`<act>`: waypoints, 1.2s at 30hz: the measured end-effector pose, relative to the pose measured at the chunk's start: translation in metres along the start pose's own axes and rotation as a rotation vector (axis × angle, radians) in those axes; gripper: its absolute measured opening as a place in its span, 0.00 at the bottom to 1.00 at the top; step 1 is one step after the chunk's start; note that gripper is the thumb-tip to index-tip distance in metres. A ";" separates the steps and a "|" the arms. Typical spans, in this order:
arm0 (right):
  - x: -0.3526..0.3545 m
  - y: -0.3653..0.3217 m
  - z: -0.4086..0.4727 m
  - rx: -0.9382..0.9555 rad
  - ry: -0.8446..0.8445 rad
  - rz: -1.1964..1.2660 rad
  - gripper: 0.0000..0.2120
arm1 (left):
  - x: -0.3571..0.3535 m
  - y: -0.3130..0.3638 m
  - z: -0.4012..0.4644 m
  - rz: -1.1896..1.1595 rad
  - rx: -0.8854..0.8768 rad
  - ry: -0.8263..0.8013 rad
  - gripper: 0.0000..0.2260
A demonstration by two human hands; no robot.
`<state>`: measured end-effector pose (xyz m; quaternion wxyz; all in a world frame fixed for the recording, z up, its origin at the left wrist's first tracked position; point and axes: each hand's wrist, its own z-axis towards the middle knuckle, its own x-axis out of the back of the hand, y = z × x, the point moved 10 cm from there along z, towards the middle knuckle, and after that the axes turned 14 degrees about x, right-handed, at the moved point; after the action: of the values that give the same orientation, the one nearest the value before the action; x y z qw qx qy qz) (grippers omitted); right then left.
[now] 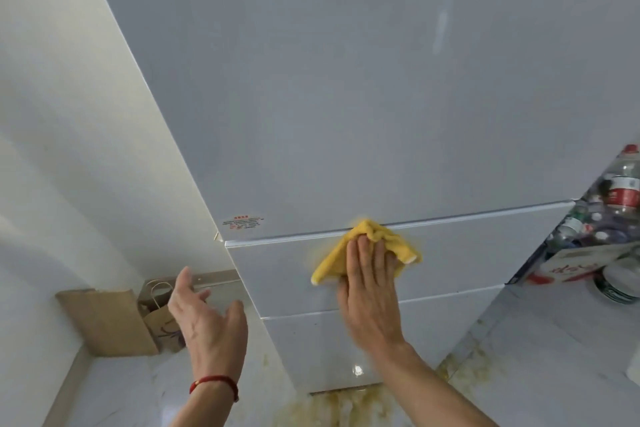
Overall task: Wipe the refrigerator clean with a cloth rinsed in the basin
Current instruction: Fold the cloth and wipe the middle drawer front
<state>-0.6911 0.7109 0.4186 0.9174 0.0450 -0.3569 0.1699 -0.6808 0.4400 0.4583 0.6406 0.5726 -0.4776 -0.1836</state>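
A tall pale grey refrigerator fills the middle of the head view, with a large upper door and two drawer fronts below. My right hand lies flat against the upper drawer front, pressing a folded yellow cloth just under the seam below the big door. My left hand hovers open to the left of the fridge's corner, holding nothing, with a red string on its wrist. The basin is not in view.
A white wall runs along the left. Brown paper bags lean in the corner beside the fridge. At the right, a box with several plastic bottles stands close to the fridge. The tiled floor shows yellowish stains below it.
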 end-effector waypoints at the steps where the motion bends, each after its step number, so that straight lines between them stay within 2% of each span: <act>1: 0.017 0.035 -0.008 -0.158 0.056 0.037 0.41 | -0.004 -0.001 0.000 0.002 -0.001 -0.005 0.35; 3: 0.045 0.095 -0.023 -0.439 0.142 0.149 0.43 | -0.013 -0.002 -0.003 0.011 0.002 -0.045 0.36; 7: 0.085 0.165 -0.026 -0.753 0.227 0.307 0.44 | -0.032 -0.014 -0.006 0.024 0.047 -0.168 0.37; 9: 0.094 0.168 -0.023 -0.900 0.264 0.376 0.44 | -0.038 -0.029 -0.002 0.016 0.113 -0.223 0.36; 12: 0.095 0.158 -0.022 -0.959 0.222 0.438 0.44 | -0.048 -0.064 -0.001 0.043 0.211 -0.317 0.34; 14: 0.090 0.155 -0.020 -0.940 0.199 0.445 0.47 | -0.052 -0.086 0.000 0.068 0.234 -0.357 0.32; 16: 0.078 0.156 -0.023 -0.880 0.245 0.420 0.47 | -0.056 -0.107 0.005 0.077 0.197 -0.346 0.31; 19: 0.073 0.162 -0.034 -0.747 0.403 0.313 0.38 | -0.069 -0.130 0.017 0.041 0.104 -0.308 0.28; 22: 0.062 0.165 -0.052 -0.592 0.479 0.200 0.33 | -0.093 -0.173 0.028 0.007 0.043 -0.242 0.22; 26: 0.029 0.156 -0.078 -0.434 0.468 0.102 0.32 | -0.103 -0.204 0.044 -0.125 -0.091 -0.075 0.15; 29: 0.013 0.153 -0.094 -0.357 0.405 0.118 0.31 | -0.116 -0.204 0.051 -0.253 -0.147 -0.083 0.10; 30: 0.009 0.147 -0.098 -0.319 0.407 0.148 0.30 | -0.120 -0.203 0.051 -0.285 -0.180 -0.089 0.10; 32: 0.001 0.141 -0.103 -0.300 0.399 0.235 0.30 | -0.130 -0.200 0.055 -0.293 -0.238 -0.102 0.18; 36: -0.029 0.108 -0.121 -0.205 0.374 0.334 0.29 | -0.136 -0.203 0.070 -0.345 -0.266 -0.103 0.23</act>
<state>-0.6708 0.8293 0.3058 0.9265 -0.1399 -0.1990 0.2870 -0.7399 0.4511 0.2118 0.6441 0.5462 -0.3763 -0.3809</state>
